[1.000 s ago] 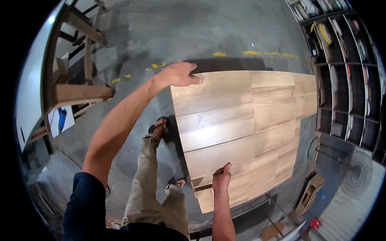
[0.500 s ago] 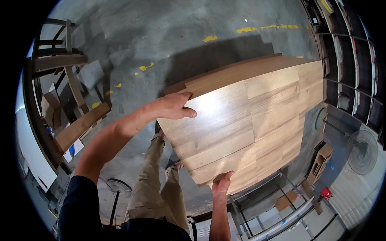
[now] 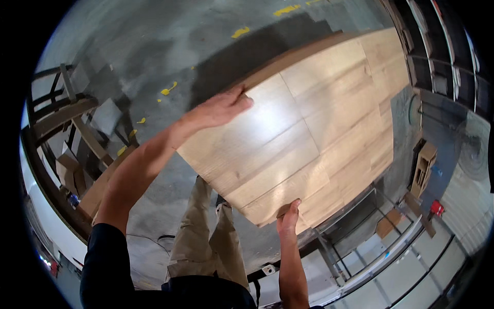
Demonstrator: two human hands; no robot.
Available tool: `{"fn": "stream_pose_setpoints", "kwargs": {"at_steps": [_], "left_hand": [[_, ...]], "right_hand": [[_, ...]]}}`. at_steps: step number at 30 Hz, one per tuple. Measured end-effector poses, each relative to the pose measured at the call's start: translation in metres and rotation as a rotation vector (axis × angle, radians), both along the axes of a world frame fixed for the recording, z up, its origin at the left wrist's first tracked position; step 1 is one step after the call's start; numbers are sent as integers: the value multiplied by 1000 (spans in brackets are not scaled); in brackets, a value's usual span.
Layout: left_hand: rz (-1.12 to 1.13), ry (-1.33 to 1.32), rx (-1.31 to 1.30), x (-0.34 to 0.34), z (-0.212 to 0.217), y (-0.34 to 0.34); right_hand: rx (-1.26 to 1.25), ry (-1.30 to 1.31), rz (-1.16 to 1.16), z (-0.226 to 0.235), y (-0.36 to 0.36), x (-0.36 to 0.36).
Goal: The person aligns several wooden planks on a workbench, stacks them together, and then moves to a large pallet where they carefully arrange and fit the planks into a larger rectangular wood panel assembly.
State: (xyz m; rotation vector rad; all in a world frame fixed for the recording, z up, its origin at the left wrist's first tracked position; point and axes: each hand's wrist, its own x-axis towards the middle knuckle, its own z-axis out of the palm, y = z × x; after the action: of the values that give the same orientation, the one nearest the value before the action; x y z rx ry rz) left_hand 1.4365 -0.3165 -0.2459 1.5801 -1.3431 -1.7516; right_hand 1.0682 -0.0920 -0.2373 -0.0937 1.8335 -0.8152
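Observation:
A large wood-grain board (image 3: pixel 309 149) with a plank pattern spans the middle of the view, bright glare on its upper left part. My left hand (image 3: pixel 226 108) grips its far edge near the left end, thumb on the top face and the other fingers mostly hidden beyond the edge. At the near edge my right hand (image 3: pixel 289 219) holds the board too, thumb on top and fingers hidden underneath. A brown strip (image 3: pixel 293 59) shows along the far edge; whether it is another board below or the board's side I cannot tell.
Grey concrete floor (image 3: pixel 149 56) with worn yellow marks lies beyond. A wooden frame (image 3: pixel 67 110) stands at left, a dark shelf rack (image 3: pixel 437 51) at far right. Cardboard (image 3: pixel 424 167), a red object (image 3: pixel 437 208) and a metal frame (image 3: pixel 355 216) are at right and near right.
My view has shifted. The board has swung, its left corner now further left and higher in view, both hands still on it. Less of the brown layers along the far edge shows.

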Motion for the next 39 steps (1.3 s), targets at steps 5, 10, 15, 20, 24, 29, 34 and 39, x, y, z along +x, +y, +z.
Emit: {"fn": "stream_pose_setpoints", "kwargs": {"at_steps": [5,10,15,20,24,29,34,39], "left_hand": [[-22,-163,32,-5,-4,4],[-48,-72,26,-4,1,0],[-32,128,-39,-10,6,-5],[-57,-13,-25,5,-11,0],[-100,-163,27,-1,2,-8],[-174,-723,-468,2,-14,8],[-374,-408,-770,-137,56,82],[-460,-458,-801,-215,85,189]], "right_hand": [[82,77,-62,4,-5,9],[106,51,53,5,-8,0],[-182,82,133,0,-43,-16],[-58,385,205,12,-57,8],[-73,449,150,22,-66,18],[-109,360,209,9,-63,14],[-160,346,216,1,-61,1],[-274,274,93,-1,-11,-12]]}}
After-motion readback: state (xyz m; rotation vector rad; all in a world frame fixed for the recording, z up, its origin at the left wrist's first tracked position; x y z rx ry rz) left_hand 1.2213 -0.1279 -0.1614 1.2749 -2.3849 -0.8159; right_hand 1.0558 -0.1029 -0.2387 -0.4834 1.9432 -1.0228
